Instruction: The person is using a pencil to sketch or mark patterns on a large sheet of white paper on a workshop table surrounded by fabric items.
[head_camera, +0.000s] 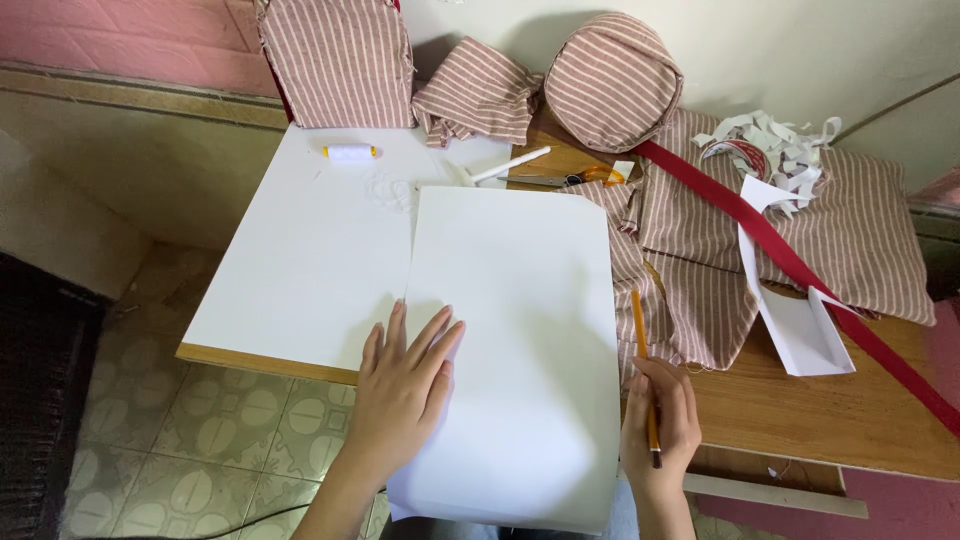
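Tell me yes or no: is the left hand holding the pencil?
No: the left hand lies flat on the white sheet, while the right hand grips the orange pencil.

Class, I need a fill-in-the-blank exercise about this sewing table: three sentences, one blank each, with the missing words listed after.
1. The left hand lies flat on a large sheet of white ____.
2. The right hand holds an orange ____.
3. The spool of thread on the white board is wound with ____ thread.

Missing words: paper; pencil; white
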